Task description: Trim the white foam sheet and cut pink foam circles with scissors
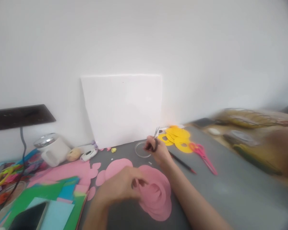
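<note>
A layered pink paper flower rests on the grey table in front of me. My left hand reaches over its left side, with curled fingers pinching an edge of the pink paper. Farther back, my right hand is closed around small scissors, whose blades point up and away from the flower. Beside that hand, a clear ring lies on the table, partly hidden by the fingers. Flat pink paper pieces lie behind and left of my left hand.
A white board leans against the wall. Yellow paper rings, pink scissors and a dark pencil lie to the right. On the left are coloured sheets, a phone and a white mug.
</note>
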`<state>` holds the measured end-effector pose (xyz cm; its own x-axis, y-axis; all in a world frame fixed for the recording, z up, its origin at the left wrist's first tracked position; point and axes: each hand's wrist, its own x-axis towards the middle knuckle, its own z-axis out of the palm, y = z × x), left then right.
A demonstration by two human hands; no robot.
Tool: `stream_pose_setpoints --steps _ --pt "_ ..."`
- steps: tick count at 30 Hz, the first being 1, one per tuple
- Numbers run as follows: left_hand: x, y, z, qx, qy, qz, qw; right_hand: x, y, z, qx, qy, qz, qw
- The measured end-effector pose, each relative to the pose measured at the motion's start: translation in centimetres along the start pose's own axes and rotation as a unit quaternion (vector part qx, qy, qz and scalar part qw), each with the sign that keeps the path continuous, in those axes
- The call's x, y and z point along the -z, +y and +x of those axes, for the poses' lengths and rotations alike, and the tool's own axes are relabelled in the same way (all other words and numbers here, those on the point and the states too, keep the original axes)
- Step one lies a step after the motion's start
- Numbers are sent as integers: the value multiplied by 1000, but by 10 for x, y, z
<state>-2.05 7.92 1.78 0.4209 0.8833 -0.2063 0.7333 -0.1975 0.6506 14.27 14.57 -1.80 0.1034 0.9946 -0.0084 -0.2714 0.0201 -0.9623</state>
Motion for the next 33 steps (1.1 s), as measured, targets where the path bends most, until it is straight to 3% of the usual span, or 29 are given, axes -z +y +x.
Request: stream_pose_setpoints --steps 2,5,8,13,22,33 --pt "5 -13 4 -2 -13 -9 1000 -1 0 -1 -4 -1 1 1000" --pt "9 -33 10 128 27 130 983 -5 1 -3 -14 -3 6 1000" --pt "5 -48 14 177 30 200 963 -9 3 -5 -24 -13 10 1000" --pt "0 -52 16 174 22 210 962 -12 8 -6 -43 -39 24 998" --pt "16 -46 4 200 14 171 965 -12 21 -4 -67 -69 56 994" --pt "8 -52 10 177 17 187 966 -12 22 -5 -77 -88 61 991"
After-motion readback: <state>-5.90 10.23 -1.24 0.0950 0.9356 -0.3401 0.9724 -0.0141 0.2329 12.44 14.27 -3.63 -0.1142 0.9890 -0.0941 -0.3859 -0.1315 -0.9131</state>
